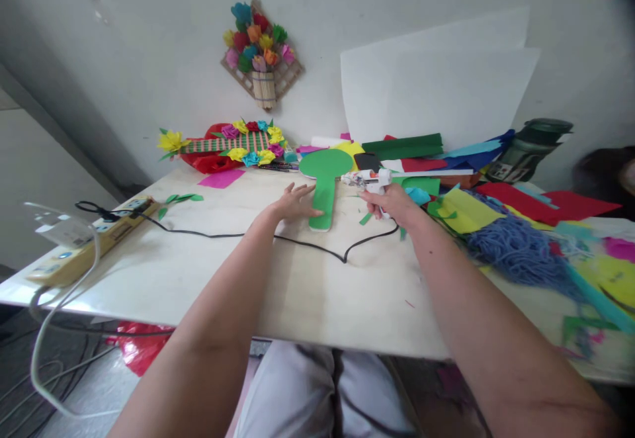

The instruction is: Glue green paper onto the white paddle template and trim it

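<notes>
A green paddle-shaped cutout (323, 183) is laid flat near the far middle of the table (317, 292), its round head toward the wall and its handle pointing back toward the person. The left hand (294, 204) is pressed flat on the table with fingers spread, the fingertips resting against the left side of the handle, so the piece is steadied rather than gripped. A white glue gun (370, 180) is clasped in the right hand (394, 205), fingers closed round its grip, with the nozzle aimed left, just beside the right edge of the cutout where head meets handle. Its black cord (317, 246) is trailed across the table to a power strip (84, 243) at the left edge.

The cutout appears already cut to shape, yet nothing is seen stuck to its green face, and no glue bead can be made out; the gluing is judged to be at its start. Coloured paper sheets (461, 206) and blue yarn (516, 249) are piled unused along the right side, so decoration seems largely left to do.
</notes>
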`<state>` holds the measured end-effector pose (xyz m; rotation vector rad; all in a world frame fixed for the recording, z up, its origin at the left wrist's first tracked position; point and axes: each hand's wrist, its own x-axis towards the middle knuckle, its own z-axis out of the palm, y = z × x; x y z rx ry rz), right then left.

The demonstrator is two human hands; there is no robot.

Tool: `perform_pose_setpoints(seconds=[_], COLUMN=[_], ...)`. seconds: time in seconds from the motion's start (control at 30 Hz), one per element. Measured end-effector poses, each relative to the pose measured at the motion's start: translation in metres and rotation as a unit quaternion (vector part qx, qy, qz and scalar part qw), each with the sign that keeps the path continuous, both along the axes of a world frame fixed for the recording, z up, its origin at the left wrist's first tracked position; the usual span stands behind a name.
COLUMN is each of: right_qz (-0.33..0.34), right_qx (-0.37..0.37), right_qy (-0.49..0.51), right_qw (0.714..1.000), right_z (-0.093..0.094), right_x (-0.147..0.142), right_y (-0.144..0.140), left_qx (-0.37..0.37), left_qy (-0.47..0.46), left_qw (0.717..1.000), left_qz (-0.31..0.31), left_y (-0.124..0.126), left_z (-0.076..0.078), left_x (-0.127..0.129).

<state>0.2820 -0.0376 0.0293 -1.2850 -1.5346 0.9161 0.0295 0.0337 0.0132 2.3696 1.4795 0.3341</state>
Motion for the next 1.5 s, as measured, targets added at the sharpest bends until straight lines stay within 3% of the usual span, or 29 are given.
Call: perform_pose_setpoints(seconds=[0.1,0.33,0.53,0.83,1.0,1.13,1.23,1.33,1.5], right_qz=[-0.028,-0.047,-0.086,-0.127,-0.16,-0.182,-0.188,-0.172,-0.092], right_qx=[-0.03,-0.101,-0.067,-0.078,-0.048,-0.036,-0.045,-0.052,-0.071], right_qy=[0.042,0.102,0.121,0.185,0.226,0.244,0.262,0.268,0.276], right_qw=[0.998,0.989,0.987,0.971,0.96,0.952,0.946,0.946,0.954], right_z=[-0.004,-0.016,-0.019,-0.023,-0.025,-0.027,-0.027,-0.022,-0.015], right_x=[-0.009,-0.051,-0.059,-0.072,-0.072,-0.066,-0.06,-0.055,-0.045], right_y=[0.005,0.014,0.023,0.038,0.04,0.041,0.04,0.035,0.028], left_qx=[-0.05,-0.004,0.0,0.052,0.119,0.14,0.184,0.28,0.358], left_qy=[0.068,0.097,0.082,0.054,0.048,0.036,0.02,0.017,0.065], left_qw=[0.996,0.992,0.994,0.996,0.992,0.989,0.981,0.959,0.929], left_qz=[-0.038,-0.074,-0.066,-0.041,-0.004,-0.04,-0.052,-0.046,-0.061], left_y=[-0.009,-0.016,-0.017,-0.014,-0.022,-0.029,-0.03,-0.028,-0.029], left_z=[0.005,-0.004,-0.005,-0.018,-0.023,-0.023,-0.017,-0.003,0.026], left_x=[-0.005,-0.002,-0.002,0.0,0.018,0.032,0.028,0.016,0.002])
